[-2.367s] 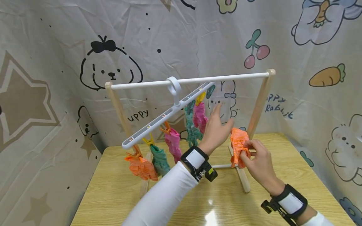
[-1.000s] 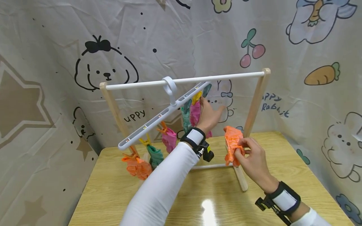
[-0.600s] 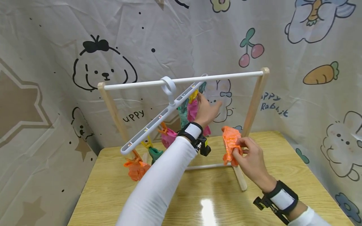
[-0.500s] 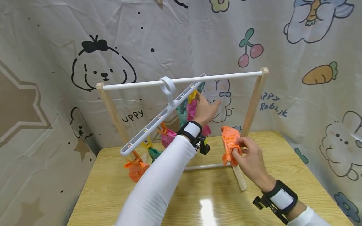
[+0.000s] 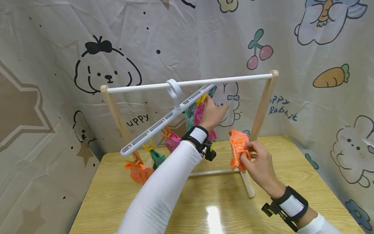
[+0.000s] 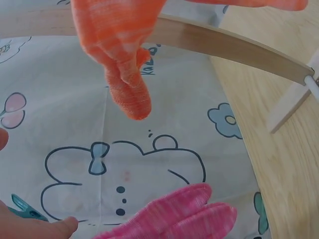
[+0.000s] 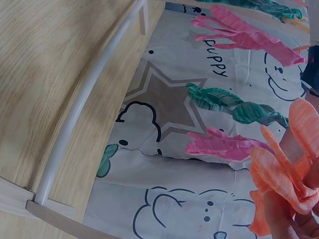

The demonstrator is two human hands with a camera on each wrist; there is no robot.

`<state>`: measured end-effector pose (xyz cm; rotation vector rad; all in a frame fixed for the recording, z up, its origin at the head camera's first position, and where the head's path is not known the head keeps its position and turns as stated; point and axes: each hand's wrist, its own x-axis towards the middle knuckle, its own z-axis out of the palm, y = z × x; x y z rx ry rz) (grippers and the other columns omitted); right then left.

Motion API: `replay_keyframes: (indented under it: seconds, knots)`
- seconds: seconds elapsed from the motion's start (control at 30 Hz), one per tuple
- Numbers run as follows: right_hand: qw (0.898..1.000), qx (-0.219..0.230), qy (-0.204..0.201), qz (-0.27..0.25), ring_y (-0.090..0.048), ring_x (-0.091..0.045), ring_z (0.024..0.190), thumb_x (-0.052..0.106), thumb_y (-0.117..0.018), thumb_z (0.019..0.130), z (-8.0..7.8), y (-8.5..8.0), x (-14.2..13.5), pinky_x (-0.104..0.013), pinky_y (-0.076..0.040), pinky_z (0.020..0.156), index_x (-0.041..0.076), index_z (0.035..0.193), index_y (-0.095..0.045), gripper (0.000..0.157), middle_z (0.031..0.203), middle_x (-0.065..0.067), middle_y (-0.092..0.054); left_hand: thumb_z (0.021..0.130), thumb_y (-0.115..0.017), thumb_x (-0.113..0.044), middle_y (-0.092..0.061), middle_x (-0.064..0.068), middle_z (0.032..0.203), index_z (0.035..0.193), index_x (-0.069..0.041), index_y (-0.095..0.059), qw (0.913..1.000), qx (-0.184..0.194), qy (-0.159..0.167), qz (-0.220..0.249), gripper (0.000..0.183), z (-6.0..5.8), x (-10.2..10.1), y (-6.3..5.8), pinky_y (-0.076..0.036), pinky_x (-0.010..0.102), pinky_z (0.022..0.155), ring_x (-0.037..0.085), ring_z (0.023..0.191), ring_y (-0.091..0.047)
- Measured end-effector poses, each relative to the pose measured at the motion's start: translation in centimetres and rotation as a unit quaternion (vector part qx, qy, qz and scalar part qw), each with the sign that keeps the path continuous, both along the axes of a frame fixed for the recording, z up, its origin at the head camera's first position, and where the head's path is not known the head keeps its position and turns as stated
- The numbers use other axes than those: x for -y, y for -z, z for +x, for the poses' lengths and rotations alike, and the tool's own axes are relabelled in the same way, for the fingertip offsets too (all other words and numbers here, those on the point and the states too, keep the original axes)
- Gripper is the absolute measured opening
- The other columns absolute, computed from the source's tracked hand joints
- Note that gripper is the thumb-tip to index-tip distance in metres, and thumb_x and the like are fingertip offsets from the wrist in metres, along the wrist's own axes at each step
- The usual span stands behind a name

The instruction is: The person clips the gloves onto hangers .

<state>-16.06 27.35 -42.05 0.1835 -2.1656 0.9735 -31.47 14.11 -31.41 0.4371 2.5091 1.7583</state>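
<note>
My right hand (image 5: 261, 165) pinches a small orange glove (image 5: 239, 146) between thumb and fingers, right of the hanger. My left hand (image 5: 214, 113) reaches to the far end of a white hanger (image 5: 157, 127), its fingertips right at a yellow clip (image 5: 200, 100) and its thumb held apart. From that clip hangs a pink glove (image 7: 222, 145), partly hidden behind the hand in the head view. A teal clip (image 5: 212, 91) sits at the hanger's far end. Beside the pink glove hangs a green glove (image 7: 239, 107), twisted lengthwise.
The hanger hooks over the white bar (image 5: 230, 79) of a wooden stand (image 5: 264, 107) on a wood-grain table (image 5: 96, 201). Nearer me, an orange glove (image 5: 138, 172), a green glove (image 5: 157, 159) and a pink glove (image 5: 173, 141) hang from clips. A printed cloth (image 5: 175, 39) backs the table.
My left hand has moved left to the yellow clip from beside it. The hanger has swung slightly back and forth. My right hand keeps its pinch on the orange glove, almost in place.
</note>
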Motion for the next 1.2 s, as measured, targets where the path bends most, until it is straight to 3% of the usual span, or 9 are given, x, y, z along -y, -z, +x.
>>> replay_keyframes:
  seconds: [0.33, 0.57, 0.9, 1.2]
  knots:
    - [1.000, -0.002, 0.001, 0.002, -0.058, -0.003, 0.078, -0.012, -0.068, 0.077, 0.0, 0.0, 0.1, -0.001, -0.048, 0.067, -0.002, 0.093, -0.063, 0.019, 0.087, -0.010, -0.064, 0.098, -0.061, -0.032, -0.003, 0.013, 0.172, 0.163, -0.012, 0.001, 0.9997, -0.011, 0.012, -0.016, 0.093, 0.7, 0.1, 0.3, -0.020, 0.041, 0.128, 0.027, 0.159, -0.009]
    - [1.000, 0.003, 0.007, 0.003, -0.057, -0.001, 0.078, -0.009, -0.069, 0.078, 0.1, 0.0, 0.0, -0.002, -0.048, 0.066, 0.000, 0.093, -0.063, 0.019, 0.087, -0.008, -0.063, 0.094, -0.063, -0.033, -0.020, 0.015, 0.169, 0.163, -0.015, -0.011, 0.9992, -0.027, 0.003, -0.028, 0.088, 1.2, -0.2, 0.6, -0.028, 0.043, 0.125, 0.029, 0.155, -0.024]
    - [1.000, 0.003, 0.007, -0.003, -0.055, 0.005, 0.079, -0.008, -0.070, 0.077, 0.4, 0.4, -0.1, -0.002, -0.048, 0.066, 0.001, 0.094, -0.064, 0.020, 0.088, -0.008, -0.063, 0.097, -0.062, -0.026, -0.030, 0.014, 0.165, 0.160, -0.011, -0.025, 0.9977, -0.053, 0.033, -0.026, 0.075, 2.3, -0.7, 0.5, -0.031, 0.040, 0.123, 0.025, 0.152, -0.032]
    - [1.000, -0.003, 0.003, -0.015, -0.056, 0.007, 0.078, -0.010, -0.068, 0.078, 0.6, 0.6, 0.1, -0.002, -0.049, 0.066, -0.002, 0.094, -0.064, 0.019, 0.087, -0.009, -0.063, 0.097, -0.063, -0.027, -0.055, 0.009, 0.144, 0.146, -0.013, -0.046, 0.9961, -0.074, 0.033, -0.036, 0.053, 3.7, -0.8, 0.2, -0.049, 0.038, 0.107, 0.024, 0.130, -0.056]
